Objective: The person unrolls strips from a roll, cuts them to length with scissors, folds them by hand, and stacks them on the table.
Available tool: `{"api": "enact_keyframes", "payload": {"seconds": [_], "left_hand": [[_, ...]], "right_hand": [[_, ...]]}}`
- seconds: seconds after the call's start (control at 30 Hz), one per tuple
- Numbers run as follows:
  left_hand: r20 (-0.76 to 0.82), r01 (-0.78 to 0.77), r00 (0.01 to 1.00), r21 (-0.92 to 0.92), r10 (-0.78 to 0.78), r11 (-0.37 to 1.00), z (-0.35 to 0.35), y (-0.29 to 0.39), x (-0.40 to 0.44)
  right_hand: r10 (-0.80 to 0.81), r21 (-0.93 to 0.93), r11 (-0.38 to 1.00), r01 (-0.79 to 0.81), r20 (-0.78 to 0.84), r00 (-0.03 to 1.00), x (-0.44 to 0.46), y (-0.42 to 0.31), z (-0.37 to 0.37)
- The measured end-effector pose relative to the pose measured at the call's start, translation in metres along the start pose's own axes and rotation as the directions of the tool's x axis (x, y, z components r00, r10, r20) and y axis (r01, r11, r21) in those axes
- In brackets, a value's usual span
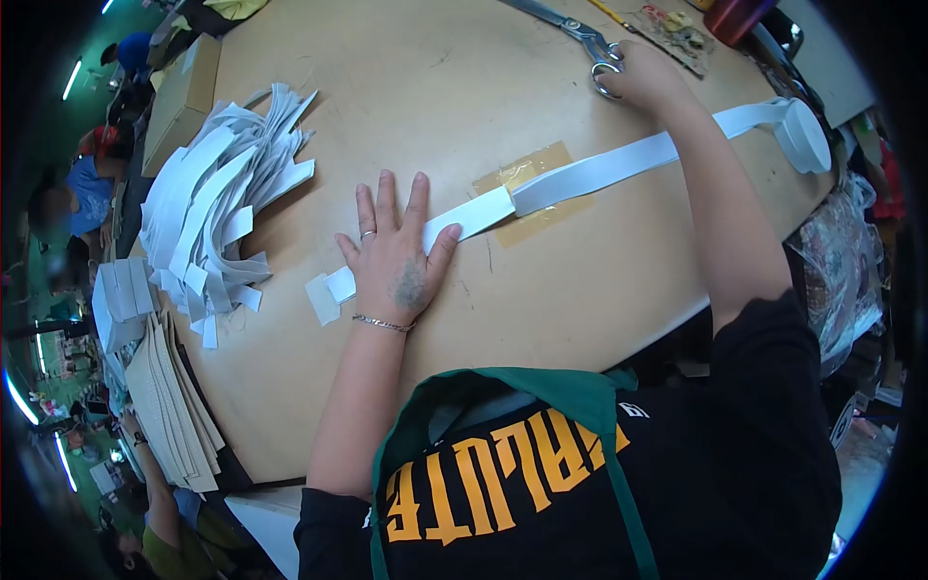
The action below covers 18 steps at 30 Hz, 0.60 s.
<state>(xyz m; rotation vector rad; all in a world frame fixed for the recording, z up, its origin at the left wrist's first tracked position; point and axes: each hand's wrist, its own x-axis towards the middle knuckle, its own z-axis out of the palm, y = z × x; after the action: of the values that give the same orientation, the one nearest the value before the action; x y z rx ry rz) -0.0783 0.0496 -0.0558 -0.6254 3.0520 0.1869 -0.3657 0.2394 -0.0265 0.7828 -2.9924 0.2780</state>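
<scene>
- Long white flat strip [609,172]: unwound across the bench [551,309], one end coiled in a loose roll [804,137].
- Short white flat strip [471,213]: laid diagonally, in line with the long strip, pressed flat under the left hand [394,261].
- Silver metal scissors [583,34]: on the bench beyond the strips, handle loops gripped by the right hand [643,79].

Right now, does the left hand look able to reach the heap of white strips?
Probably yes: the heap of white strips lies near the left hand, with bare tabletop between, though the hand must leave the strip beneath it.
</scene>
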Motion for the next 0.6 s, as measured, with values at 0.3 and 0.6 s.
{"api": "enact_keyframes", "payload": {"seconds": [0.3,0.6], "left_hand": [[-0.011,-0.023,1.0,0.038,0.023,0.999,0.002,0.0,0.001],[-0.016,-0.024,1.0,0.041,0.024,0.999,0.004,-0.001,0.001]], "right_hand": [[-0.64,0.289,0.71,0.643,-0.117,0.759,-0.101,-0.052,0.013],[-0.606,0.199,0.688,0.698,-0.373,0.703,-0.123,-0.068,0.017]]}}
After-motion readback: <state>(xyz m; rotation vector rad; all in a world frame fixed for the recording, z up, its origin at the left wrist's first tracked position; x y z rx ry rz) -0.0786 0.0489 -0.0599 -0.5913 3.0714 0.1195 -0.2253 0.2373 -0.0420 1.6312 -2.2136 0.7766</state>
